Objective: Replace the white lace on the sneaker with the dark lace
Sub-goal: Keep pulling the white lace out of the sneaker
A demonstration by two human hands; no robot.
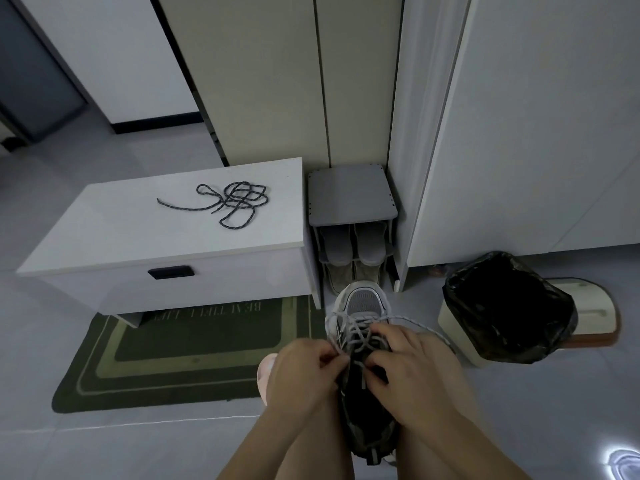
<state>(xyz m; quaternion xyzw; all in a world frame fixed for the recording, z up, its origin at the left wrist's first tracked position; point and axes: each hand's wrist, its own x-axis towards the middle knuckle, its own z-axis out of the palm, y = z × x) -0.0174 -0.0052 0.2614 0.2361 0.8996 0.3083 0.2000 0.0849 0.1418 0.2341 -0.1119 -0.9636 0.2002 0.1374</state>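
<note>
Bench (173,244), white, left side, with green mat (173,368) partly under it. Sneaker (363,303) between the person's legs, toe pointing away. Left hand (301,372) and right hand (405,372) curled over its eyelets, each pinching white lace (408,322). Dark lace (235,200) tangled loose on bench top.

Dark speckled lace (235,201) — white lace (360,332), grey-and-white sneaker (363,303), green mat (194,355)
</note>
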